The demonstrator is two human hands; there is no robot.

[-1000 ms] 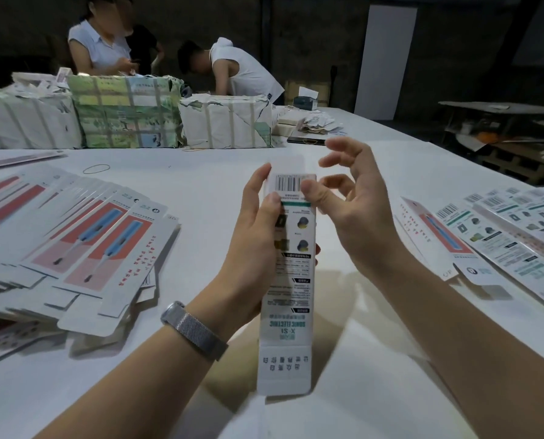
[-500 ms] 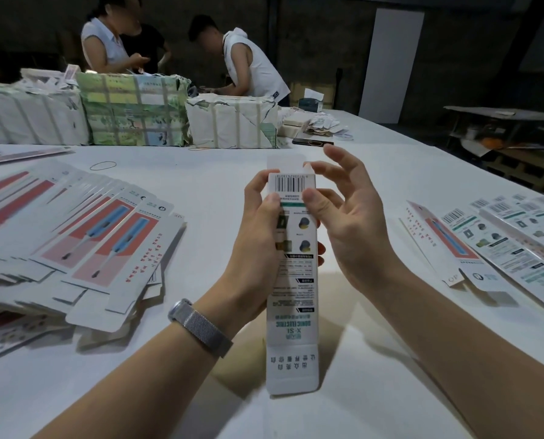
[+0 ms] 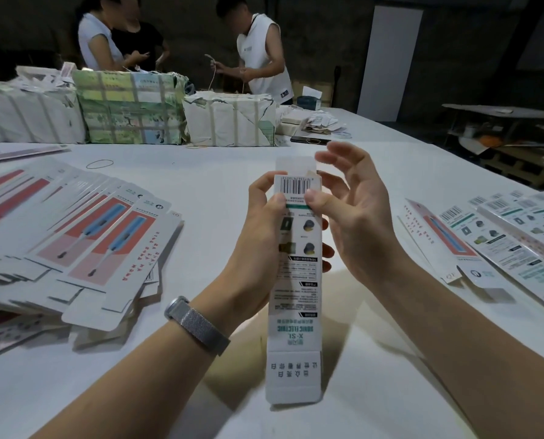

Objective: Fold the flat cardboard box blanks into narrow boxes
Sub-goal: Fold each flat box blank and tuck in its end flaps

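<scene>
**Holding one narrow box upright over the table**

Gripping the long, narrow white cardboard box [image 3: 296,280] printed with a barcode and green lettering, my left hand [image 3: 261,236] wraps round its upper half from the left, thumb on the printed face just under the barcode and fingertips showing past the right edge. The box stands roughly upright above the white table [image 3: 201,198], its top flap [image 3: 294,166] raised and its bottom flap hanging open towards me. My right hand [image 3: 356,213] presses its thumb on the same face just right of the left thumb, while its other fingers spread loosely behind the top corner, gripping nothing.

Left of the box, a fanned pile of flat white blanks with red panels and a blue brush picture [image 3: 74,245] lies on the table. Right of the box, well apart, more flat blanks with barcodes and green print [image 3: 501,239] lie in a row. Beyond the box sit taped paper bundles [image 3: 131,109], with three people standing behind them. A silver mesh watch band [image 3: 198,324] circles my left wrist.
</scene>
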